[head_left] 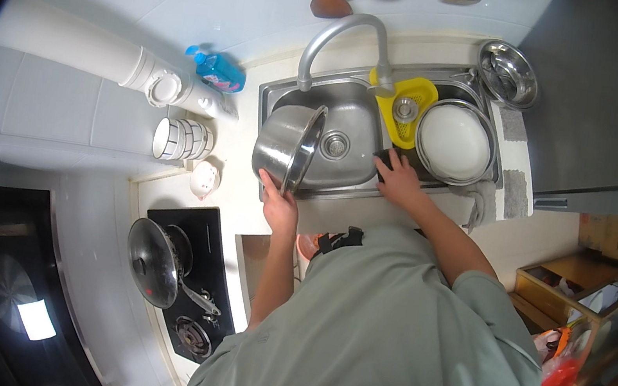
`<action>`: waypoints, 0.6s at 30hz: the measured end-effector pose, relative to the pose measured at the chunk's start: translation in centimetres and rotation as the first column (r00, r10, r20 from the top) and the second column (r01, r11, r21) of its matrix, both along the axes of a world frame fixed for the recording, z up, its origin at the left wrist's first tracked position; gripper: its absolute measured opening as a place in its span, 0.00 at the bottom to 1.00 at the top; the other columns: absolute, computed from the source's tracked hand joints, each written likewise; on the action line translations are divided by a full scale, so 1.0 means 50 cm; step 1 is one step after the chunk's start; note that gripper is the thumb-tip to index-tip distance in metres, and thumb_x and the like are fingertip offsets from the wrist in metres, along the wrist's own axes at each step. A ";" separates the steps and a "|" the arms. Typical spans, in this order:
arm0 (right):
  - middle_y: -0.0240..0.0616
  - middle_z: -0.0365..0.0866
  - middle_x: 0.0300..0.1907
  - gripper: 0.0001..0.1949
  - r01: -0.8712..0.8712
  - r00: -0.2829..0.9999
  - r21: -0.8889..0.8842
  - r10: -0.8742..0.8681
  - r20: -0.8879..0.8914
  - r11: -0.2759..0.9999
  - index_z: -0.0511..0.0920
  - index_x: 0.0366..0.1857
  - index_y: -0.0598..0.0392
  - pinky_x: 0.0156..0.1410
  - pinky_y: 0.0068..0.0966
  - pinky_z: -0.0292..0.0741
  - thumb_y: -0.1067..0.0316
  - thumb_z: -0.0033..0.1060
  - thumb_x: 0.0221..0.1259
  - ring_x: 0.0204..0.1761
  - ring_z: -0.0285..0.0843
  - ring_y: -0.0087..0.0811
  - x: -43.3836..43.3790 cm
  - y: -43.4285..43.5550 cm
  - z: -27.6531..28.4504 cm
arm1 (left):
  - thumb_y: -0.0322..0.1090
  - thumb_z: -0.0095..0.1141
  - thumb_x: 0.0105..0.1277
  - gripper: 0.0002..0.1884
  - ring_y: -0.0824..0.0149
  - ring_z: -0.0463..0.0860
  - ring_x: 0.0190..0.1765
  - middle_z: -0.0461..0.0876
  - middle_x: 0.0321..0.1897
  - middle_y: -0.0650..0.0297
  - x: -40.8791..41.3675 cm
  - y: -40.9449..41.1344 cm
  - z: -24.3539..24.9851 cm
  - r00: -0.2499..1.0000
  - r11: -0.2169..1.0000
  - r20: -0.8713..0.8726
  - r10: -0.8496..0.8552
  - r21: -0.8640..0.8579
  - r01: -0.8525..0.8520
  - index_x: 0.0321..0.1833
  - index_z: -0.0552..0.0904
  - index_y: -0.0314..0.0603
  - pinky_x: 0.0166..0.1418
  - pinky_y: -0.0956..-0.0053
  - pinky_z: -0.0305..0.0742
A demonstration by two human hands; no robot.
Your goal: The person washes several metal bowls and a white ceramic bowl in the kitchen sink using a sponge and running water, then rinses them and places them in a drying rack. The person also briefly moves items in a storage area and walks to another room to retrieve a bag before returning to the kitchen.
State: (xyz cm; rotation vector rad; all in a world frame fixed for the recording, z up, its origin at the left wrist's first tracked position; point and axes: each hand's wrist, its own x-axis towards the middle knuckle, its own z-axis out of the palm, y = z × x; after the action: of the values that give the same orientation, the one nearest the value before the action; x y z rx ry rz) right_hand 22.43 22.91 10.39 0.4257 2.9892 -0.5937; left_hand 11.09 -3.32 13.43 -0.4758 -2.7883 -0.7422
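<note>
My left hand (280,209) grips the lower rim of a stainless steel basin (280,138). The basin is tipped on its side over the left bowl of the steel sink (357,167), its mouth facing right. At the divider between the two bowls, my right hand (402,182) has its fingers on a dark pad (383,159), possibly a sponge; its far side is hidden by the fingers. Just beyond that hand, a yellow drain basket (403,135) sits across the divider. A white dish (454,142) rests inside a metal bowl in the right bowl.
Over the left bowl arches a grey faucet (348,21). A steel bowl (506,75) stands at the back right corner, and a grey cloth (480,202) hangs over the front edge. Blue soap bottle (220,73), stacked bowls (180,139) and a lidded pan (154,263) are leftward.
</note>
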 end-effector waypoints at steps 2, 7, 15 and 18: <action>0.52 0.65 0.64 0.25 -0.079 0.962 -0.107 0.047 -0.270 0.991 0.73 0.59 0.55 0.60 0.41 0.73 0.63 0.63 0.55 0.59 0.72 0.50 -0.030 -0.004 0.015 | 0.22 0.58 0.55 0.47 0.42 0.81 0.42 0.79 0.44 0.40 0.003 -0.001 0.003 1.000 1.000 0.002 -0.009 0.012 0.009 0.77 0.47 0.37 0.44 0.56 0.76; 0.51 0.70 0.61 0.22 -0.154 0.766 -0.298 -0.076 -0.638 0.942 0.74 0.58 0.56 0.58 0.40 0.75 0.67 0.59 0.58 0.54 0.76 0.47 -0.077 -0.044 0.247 | 0.24 0.58 0.56 0.47 0.40 0.80 0.43 0.77 0.47 0.38 0.008 -0.012 -0.008 0.995 0.998 0.077 0.055 -0.012 -0.054 0.77 0.47 0.39 0.45 0.56 0.77; 0.52 0.71 0.60 0.22 -0.154 0.950 -0.360 0.038 -0.309 0.920 0.74 0.58 0.56 0.60 0.39 0.74 0.65 0.59 0.58 0.57 0.74 0.51 -0.100 -0.055 -0.009 | 0.25 0.59 0.56 0.45 0.35 0.78 0.50 0.66 0.61 0.29 0.014 -0.018 -0.018 1.000 1.000 0.014 -0.006 0.010 0.006 0.77 0.51 0.41 0.49 0.54 0.78; 0.53 0.74 0.57 0.21 -0.180 0.906 -0.463 -0.037 -0.421 0.868 0.75 0.56 0.58 0.62 0.39 0.73 0.64 0.59 0.57 0.58 0.74 0.51 -0.091 -0.053 0.059 | 0.26 0.59 0.56 0.45 0.33 0.78 0.51 0.65 0.62 0.27 0.018 -0.017 -0.032 1.000 0.999 -0.010 -0.024 -0.023 0.023 0.77 0.51 0.44 0.50 0.54 0.79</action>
State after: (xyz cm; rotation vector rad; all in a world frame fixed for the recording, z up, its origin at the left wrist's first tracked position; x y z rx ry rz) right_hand 17.86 20.27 13.34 0.1522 3.0234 -1.5719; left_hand 12.00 -4.17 11.82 -0.5161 -2.7889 -0.7113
